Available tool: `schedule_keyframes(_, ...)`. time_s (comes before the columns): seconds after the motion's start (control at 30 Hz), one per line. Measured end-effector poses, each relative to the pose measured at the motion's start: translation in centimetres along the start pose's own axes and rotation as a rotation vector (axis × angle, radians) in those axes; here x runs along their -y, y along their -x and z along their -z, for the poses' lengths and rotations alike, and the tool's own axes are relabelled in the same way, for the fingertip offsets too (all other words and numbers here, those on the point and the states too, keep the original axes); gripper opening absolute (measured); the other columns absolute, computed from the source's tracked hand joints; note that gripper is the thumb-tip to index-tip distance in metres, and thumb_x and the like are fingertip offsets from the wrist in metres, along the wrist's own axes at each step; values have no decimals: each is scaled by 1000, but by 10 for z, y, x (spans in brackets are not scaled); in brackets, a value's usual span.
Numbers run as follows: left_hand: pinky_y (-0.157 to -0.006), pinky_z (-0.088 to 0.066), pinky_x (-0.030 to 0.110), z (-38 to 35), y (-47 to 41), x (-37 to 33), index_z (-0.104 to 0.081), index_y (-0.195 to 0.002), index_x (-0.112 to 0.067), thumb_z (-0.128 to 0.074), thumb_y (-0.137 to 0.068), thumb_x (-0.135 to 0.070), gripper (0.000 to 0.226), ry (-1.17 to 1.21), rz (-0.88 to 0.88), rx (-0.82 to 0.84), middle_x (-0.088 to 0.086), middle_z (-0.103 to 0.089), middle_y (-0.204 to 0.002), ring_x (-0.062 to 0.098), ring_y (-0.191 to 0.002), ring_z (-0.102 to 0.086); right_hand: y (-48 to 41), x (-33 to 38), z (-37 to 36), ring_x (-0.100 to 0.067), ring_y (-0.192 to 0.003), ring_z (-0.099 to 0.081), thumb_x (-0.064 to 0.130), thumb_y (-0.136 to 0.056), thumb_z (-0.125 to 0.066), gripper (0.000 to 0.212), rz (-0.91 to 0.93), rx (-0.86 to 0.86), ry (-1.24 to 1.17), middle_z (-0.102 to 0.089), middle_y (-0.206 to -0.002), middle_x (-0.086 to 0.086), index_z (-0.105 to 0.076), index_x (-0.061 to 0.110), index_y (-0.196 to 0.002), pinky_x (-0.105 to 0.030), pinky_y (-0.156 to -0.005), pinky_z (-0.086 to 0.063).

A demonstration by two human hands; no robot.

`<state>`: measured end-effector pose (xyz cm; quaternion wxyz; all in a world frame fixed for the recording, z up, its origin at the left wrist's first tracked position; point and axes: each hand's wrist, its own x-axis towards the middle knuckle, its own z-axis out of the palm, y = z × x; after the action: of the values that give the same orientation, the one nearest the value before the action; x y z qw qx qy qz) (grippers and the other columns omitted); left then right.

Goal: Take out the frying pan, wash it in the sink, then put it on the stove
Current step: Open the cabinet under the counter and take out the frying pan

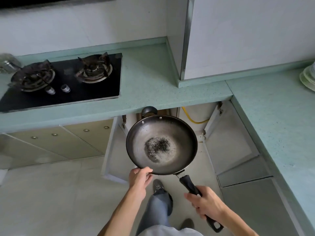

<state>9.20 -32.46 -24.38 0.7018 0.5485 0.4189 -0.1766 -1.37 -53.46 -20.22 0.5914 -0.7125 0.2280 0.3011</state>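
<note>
I hold a dark round frying pan level in the air in front of the open lower cupboard. Black specks lie in the middle of its grey bottom. My right hand is wrapped around its long black handle. My left hand pinches the near left rim. The two-burner black glass gas stove is set into the green counter at upper left. No sink is in view.
The cupboard under the counter stands open, its doors swung out on both sides, with a yellow hose inside. A stack of pale plates sits at the right edge. A glass lid lies left of the stove.
</note>
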Motion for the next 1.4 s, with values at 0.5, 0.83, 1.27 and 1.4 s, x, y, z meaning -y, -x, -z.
schedule_keyframes(0.5, -79, -59, 32, -33, -13, -92, -55, -102, -5, -65, -78, 9, 30, 124, -108, 100, 15, -67, -93, 29, -87, -67, -18, 80, 11, -17, -39, -39, 19, -88, -65, 26, 168, -19, -30, -46, -54, -1, -47, 5, -76, -26, -38, -36)
schedule_keyframes(0.83, -79, -57, 33, -76, -120, -202, -56, -104, 0, -65, -79, 10, 28, 100, -87, 129, 16, -68, -91, 35, -99, -66, -135, 186, 16, -14, -42, -38, 20, -90, -63, 24, 134, 8, -55, -43, -57, -1, -45, 7, -80, -26, -40, -36)
schedule_keyframes(1.27, -88, -55, 37, -129, -232, -300, -53, -97, -3, -67, -80, 10, 26, 44, -26, 164, 18, -67, -101, 37, -107, -64, -252, 269, 16, -13, -41, -36, 20, -91, -63, 27, 110, -60, -81, -41, -56, 0, -44, 9, -74, -24, -38, -35)
schedule_keyframes(1.4, -90, -55, 38, -141, -247, -310, -55, -102, -1, -69, -80, 10, 28, 45, -4, 210, 20, -68, -108, 36, -108, -65, -273, 280, 27, -15, -44, -42, 23, -90, -62, 25, 106, -98, 23, -45, -55, 0, -46, 9, -75, -28, -42, -42)
